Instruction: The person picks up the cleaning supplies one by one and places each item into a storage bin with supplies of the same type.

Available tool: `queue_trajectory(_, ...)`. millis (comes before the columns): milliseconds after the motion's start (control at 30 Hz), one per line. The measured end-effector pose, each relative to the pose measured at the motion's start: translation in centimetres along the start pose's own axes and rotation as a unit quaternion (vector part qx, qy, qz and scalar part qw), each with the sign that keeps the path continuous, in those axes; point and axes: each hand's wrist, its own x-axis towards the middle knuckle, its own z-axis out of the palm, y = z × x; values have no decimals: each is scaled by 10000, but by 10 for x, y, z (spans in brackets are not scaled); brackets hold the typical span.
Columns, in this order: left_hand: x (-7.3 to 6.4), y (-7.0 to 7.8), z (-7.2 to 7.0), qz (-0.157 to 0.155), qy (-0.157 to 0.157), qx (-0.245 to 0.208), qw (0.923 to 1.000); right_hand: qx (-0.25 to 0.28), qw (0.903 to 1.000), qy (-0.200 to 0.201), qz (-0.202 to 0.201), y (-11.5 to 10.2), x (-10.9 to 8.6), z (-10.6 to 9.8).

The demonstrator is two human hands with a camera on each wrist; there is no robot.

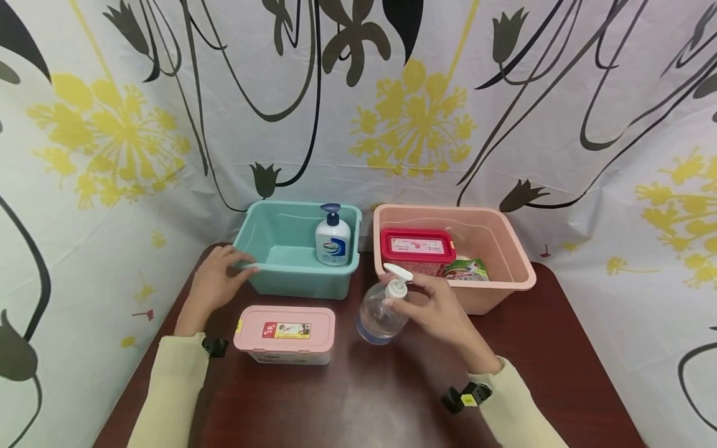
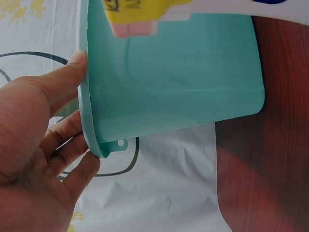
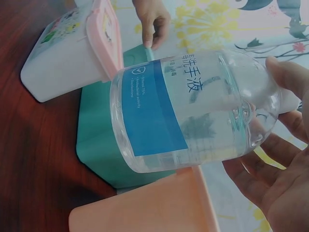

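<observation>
My right hand grips a clear pump bottle by its neck, below the white pump head. In the right wrist view the bottle shows a blue label and looks tilted. My left hand pinches the near left rim of the teal bin; the left wrist view shows thumb and fingers on either side of that rim. Inside the teal bin stands a white hand soap bottle with a dark blue pump. A pink-lidded box sits on the table between the hands, in front of the teal bin.
At the right stands a peach bin, holding a red-lidded box and a green packet. Both bins are at the back of the dark wooden table. A patterned curtain hangs behind and around it.
</observation>
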Motion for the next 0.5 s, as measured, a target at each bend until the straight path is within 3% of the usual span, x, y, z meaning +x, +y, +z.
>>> queue_trajectory(267,0,1,1,72,60,-22,10000,247,9997,7,2,-4,13,-1)
queue_trajectory(500,0,1,0,55,42,-18,10000,-25,9998,190,102,-10,23,-2)
